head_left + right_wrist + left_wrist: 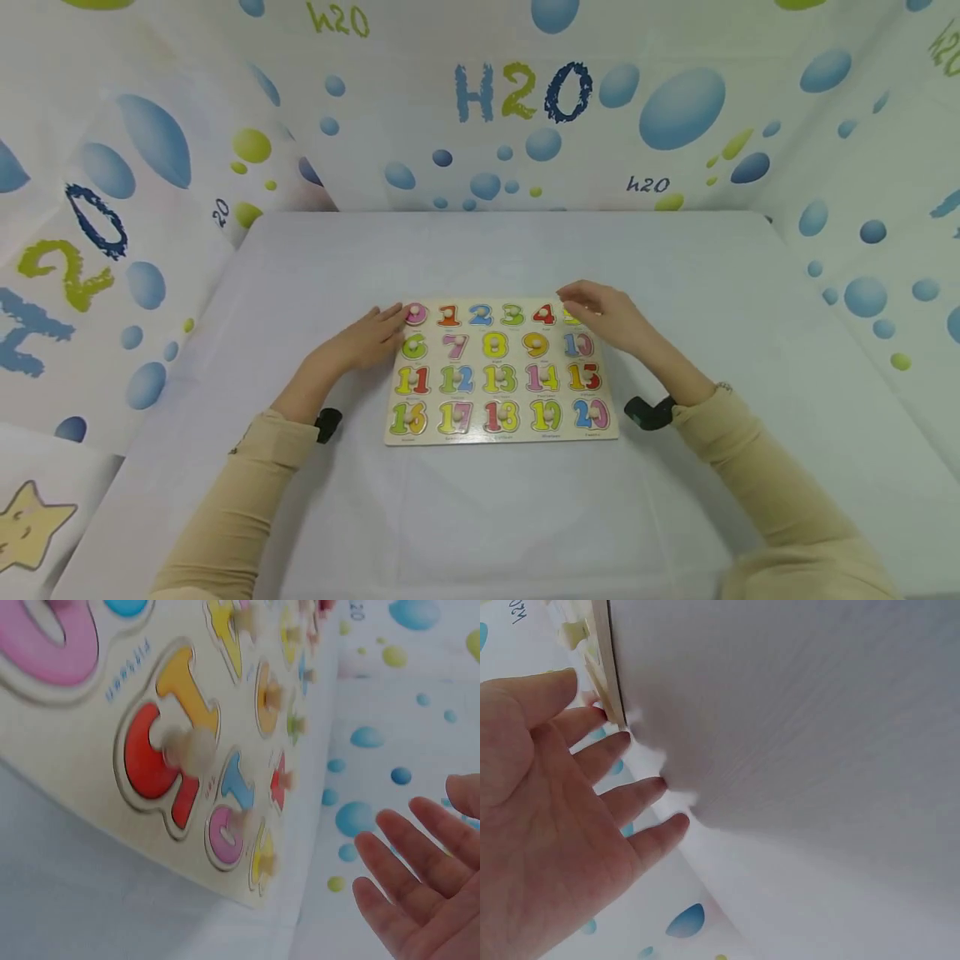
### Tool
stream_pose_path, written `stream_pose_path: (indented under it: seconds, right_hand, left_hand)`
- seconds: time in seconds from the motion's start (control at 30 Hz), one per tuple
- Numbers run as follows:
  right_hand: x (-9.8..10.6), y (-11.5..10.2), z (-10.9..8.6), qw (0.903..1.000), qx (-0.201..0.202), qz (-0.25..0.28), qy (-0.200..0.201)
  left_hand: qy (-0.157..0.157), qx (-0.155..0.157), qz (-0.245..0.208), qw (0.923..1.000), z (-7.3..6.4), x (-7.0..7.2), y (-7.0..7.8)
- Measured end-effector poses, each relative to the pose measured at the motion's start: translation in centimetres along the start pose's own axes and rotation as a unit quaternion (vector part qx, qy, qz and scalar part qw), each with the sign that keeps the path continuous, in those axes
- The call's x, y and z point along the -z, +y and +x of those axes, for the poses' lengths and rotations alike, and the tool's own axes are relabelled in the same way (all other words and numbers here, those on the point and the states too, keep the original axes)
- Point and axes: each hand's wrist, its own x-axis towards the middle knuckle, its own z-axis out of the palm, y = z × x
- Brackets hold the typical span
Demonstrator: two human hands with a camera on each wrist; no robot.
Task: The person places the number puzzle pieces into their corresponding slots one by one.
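Observation:
A wooden number puzzle board (476, 397) lies flat on the table, with knobbed number pieces from 0 to 20 seated in rows. At its upper left corner is my left hand (372, 337), fingers straight, fingertips right at the board's edge near the pink 0 piece (417, 317). The left wrist view shows that hand (570, 772) palm-on beside the board's side (609, 664). My right hand (606, 315) is over the upper right corner, partly covering the yellow 5 piece (572, 316). In the right wrist view its fingers (409, 889) are extended and hold nothing.
A white cloth covers the table (525, 517). Curtains (405, 108) with blue and green drops and H2O lettering stand behind and at both sides. Each wrist carries a black camera, such as the one (649, 413) on the right. A yellow star (36, 525) is printed at the lower left.

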Motion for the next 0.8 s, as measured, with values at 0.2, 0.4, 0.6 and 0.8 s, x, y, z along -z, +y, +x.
stream_pose_path:
  seconds: [0.2,0.4,0.6,0.8]
  right_hand:
    - [0.7,0.8,0.1,0.9997,-0.022,0.008,0.012]
    - [0.5,0.9,-0.1,0.9997,-0.024,0.002,0.011]
    - [1.6,1.6,0.3,0.9991,-0.017,-0.029,0.026]
    - [3.2,2.8,1.6,0.9970,-0.017,-0.058,0.048]
  left_hand:
    - [0.007,-0.020,0.026,0.9994,0.8,-0.5,0.0]
    - [0.014,-0.021,0.063,0.9977,0.8,-0.1,0.8]
    - [0.014,-0.005,0.069,0.9975,1.1,0.1,0.9]
    - [0.019,0.011,0.098,0.9950,1.4,0.1,0.5]
